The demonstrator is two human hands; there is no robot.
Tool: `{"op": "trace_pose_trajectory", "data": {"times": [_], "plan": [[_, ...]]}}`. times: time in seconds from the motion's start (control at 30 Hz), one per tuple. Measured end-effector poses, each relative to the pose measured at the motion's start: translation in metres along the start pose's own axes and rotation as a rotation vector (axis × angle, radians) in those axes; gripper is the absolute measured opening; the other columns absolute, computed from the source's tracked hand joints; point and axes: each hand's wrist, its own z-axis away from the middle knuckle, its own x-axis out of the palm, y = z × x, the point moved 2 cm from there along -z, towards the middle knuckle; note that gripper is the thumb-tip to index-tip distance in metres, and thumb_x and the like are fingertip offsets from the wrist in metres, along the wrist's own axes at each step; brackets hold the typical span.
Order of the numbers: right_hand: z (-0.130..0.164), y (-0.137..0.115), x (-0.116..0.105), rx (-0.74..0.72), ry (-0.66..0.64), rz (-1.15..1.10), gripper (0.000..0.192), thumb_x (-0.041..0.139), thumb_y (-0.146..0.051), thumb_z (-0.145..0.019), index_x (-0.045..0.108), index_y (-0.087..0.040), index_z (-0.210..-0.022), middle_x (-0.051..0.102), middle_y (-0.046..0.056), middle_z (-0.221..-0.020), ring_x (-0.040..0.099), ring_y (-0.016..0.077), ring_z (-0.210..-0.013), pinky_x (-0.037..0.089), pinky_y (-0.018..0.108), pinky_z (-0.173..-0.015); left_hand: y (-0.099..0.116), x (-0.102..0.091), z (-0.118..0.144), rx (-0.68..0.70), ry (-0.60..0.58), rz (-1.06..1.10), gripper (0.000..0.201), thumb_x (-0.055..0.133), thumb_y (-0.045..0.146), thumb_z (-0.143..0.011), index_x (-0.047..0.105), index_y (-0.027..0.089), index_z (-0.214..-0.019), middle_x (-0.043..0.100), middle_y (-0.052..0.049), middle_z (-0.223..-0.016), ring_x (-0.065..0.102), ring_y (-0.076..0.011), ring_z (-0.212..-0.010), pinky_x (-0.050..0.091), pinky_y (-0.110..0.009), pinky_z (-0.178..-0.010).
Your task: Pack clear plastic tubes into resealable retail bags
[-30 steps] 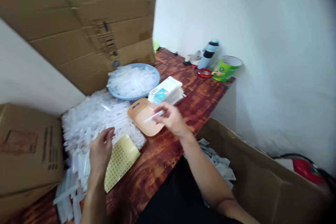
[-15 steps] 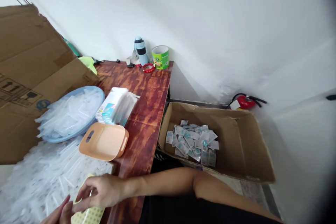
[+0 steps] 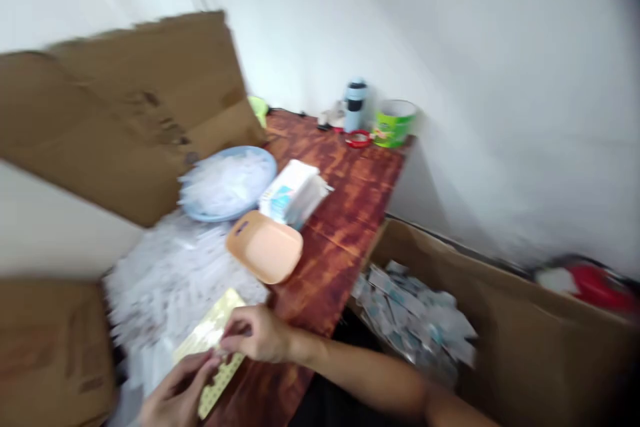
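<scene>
My right hand (image 3: 256, 335) and my left hand (image 3: 176, 392) meet low in the view over a yellow dotted sheet (image 3: 213, 340) lying at the near edge of the wooden table (image 3: 350, 213). The fingertips of both hands pinch together at the sheet; a small clear item may be between them, but the blur hides it. A heap of clear plastic sleeves (image 3: 165, 280) lies just beyond the sheet. An orange tray (image 3: 265, 248) sits empty behind my right hand.
A blue bowl (image 3: 227, 181) of clear sleeves and a stack of white packets (image 3: 293, 192) stand farther back. Cardboard sheets (image 3: 125, 113) lean at left. An open carton (image 3: 500, 320) with sachets sits at right. A bottle (image 3: 354, 105), green cup (image 3: 394, 123) and red ring stand at the far end.
My right hand dropped from above the orange tray, where it held a thin clear piece, to the yellow sheet beside my left hand. The view swung right, then back left.
</scene>
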Motion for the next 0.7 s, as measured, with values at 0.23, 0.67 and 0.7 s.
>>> {"op": "trace_pose_trajectory", "data": {"times": [0.23,0.67,0.7], "plan": [[0.000,-0.022,0.003,-0.029,-0.159,0.243,0.019,0.064,-0.028,-0.089,0.058,-0.018,-0.073,0.066,0.001,-0.066,0.067,0.0180,-0.065,0.048,0.026,-0.063,0.007,0.002,0.021,0.052,0.009,0.189,0.020,0.076,0.041,-0.080,0.081,0.022,-0.080,0.077,-0.007,-0.078,0.071,-0.0236,-0.073,0.056,-0.030,-0.067],[-0.009,-0.037,0.028,-0.269,-0.395,0.845,0.021,0.048,-0.023,-0.097,0.051,-0.020,-0.077,0.062,0.002,-0.068,0.060,0.0177,-0.061,0.039,0.027,-0.059,-0.011,0.006,0.029,-0.083,0.103,0.524,0.017,0.079,0.029,-0.079,0.074,0.015,-0.071,0.070,-0.005,-0.072,0.062,-0.0177,-0.070,0.046,-0.025,-0.064],[-0.009,-0.039,0.030,-0.288,-0.423,0.876,0.019,0.047,-0.021,-0.097,0.051,-0.021,-0.078,0.063,0.002,-0.069,0.061,0.0182,-0.062,0.039,0.027,-0.059,-0.014,0.007,0.028,-0.093,0.086,0.545,0.019,0.079,0.031,-0.079,0.074,0.014,-0.071,0.069,-0.005,-0.071,0.061,-0.0170,-0.068,0.045,-0.024,-0.063]]}}
